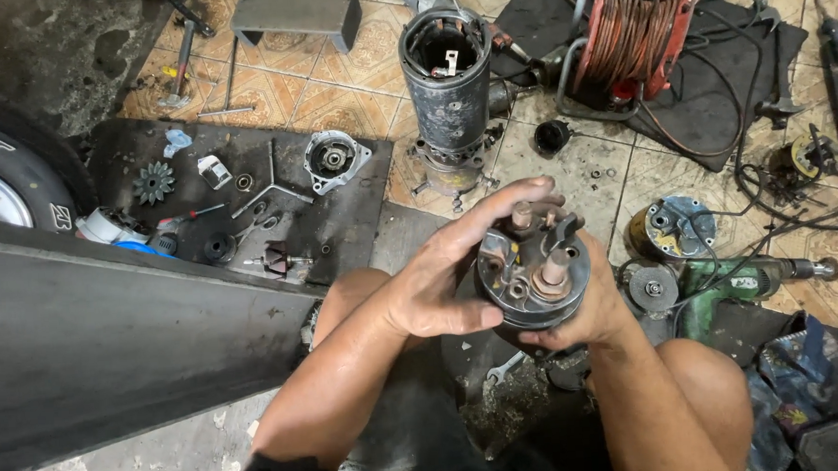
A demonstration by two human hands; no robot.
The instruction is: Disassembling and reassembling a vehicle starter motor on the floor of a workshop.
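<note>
I hold a round dark metal motor part (534, 272) with copper terminal studs on its end, above my knees. My left hand (445, 272) wraps its left side, fingers reaching over the top and thumb along the lower edge. My right hand (590, 312) cups it from below and to the right. Beyond it on the tiled floor stands a tall dark cylindrical motor housing (446, 81), upright and open at the top.
A dark mat (351, 210) at the left carries a small gear (153, 182), an end cover (334, 159), a T-shaped wrench (271, 188) and small parts. A red cable reel (633, 38) stands at the back right, a green power tool (742, 281) at the right, a tyre (4, 166) at the far left.
</note>
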